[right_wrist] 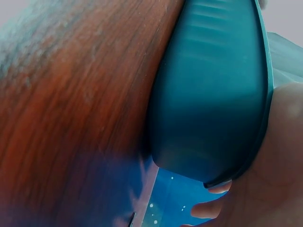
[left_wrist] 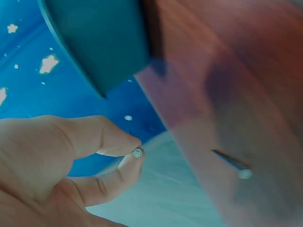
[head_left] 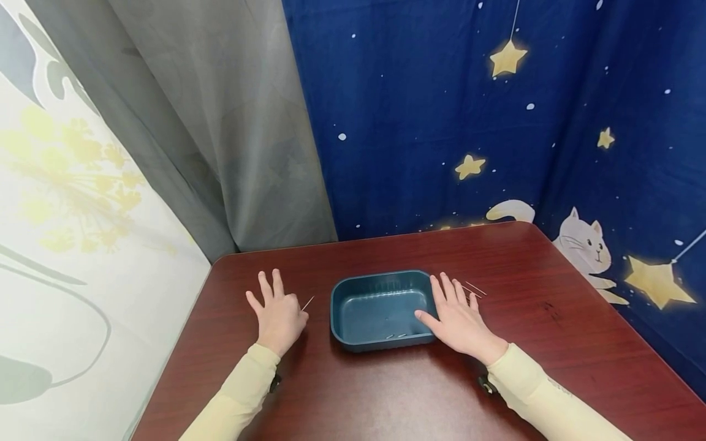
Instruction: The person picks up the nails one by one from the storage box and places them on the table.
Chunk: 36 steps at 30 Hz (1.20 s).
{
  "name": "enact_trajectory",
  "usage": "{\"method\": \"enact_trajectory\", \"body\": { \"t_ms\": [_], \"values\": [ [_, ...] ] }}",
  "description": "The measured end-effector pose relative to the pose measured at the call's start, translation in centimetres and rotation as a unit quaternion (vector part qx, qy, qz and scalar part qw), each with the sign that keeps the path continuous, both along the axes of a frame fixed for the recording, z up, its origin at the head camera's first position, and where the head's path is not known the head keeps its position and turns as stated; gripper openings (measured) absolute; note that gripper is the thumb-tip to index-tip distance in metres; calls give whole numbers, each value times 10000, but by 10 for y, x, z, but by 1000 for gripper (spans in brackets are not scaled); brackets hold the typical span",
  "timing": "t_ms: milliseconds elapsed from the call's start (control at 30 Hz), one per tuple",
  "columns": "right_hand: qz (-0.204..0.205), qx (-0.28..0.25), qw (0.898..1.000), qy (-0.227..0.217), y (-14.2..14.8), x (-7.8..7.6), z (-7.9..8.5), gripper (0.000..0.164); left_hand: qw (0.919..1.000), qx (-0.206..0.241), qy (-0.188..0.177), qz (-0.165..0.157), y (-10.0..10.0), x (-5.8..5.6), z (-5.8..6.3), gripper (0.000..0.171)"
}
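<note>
My left hand (head_left: 280, 321) is over the table's left part, pinching a nail (left_wrist: 137, 152) between thumb and forefinger. Its round head faces the left wrist camera, while the other fingers spread out. Another nail (left_wrist: 232, 163) lies on the wood beyond that hand in the same view. A dark teal plastic box (head_left: 386, 278) stands in the middle, with a couple of small nails (head_left: 401, 335) on its floor by the near wall. My right hand (head_left: 460, 321) rests on the box's right rim, fingers extended and thumb over the inside.
Several thin nails (head_left: 475, 289) lie on the reddish-brown table (head_left: 375, 398) just right of the right hand, partly hidden by its fingers. Behind the table hang a grey curtain (head_left: 237, 122) and a blue star-patterned curtain (head_left: 413, 110). A pale printed curtain (head_left: 72, 245) borders the left side.
</note>
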State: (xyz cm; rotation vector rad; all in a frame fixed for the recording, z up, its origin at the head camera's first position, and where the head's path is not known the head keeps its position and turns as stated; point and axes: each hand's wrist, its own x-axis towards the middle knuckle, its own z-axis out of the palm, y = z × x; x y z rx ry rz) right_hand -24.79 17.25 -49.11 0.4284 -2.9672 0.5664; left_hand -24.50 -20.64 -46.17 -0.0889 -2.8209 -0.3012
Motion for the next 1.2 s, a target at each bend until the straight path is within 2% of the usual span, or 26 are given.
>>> {"method": "enact_trajectory", "body": {
  "t_ms": [200,400,700,1033,1200],
  "values": [
    [2,20,10000,-11,0,0,0,98,9979,222,-574,210,-16,-2,-14,27],
    [-8,39,10000,4,0,0,-1,95,9948,201,-928,368,-23,-4,-23,28],
    [-26,16,10000,21,-1,0,0,94,9934,76,-1057,436,-26,-7,-32,25],
    [-12,11,10000,19,-1,0,0,94,9914,2,-1225,462,-27,-4,-30,24],
    [-8,45,10000,5,-1,0,1,95,9928,-20,-1121,416,-28,-4,-29,20]
  ]
}}
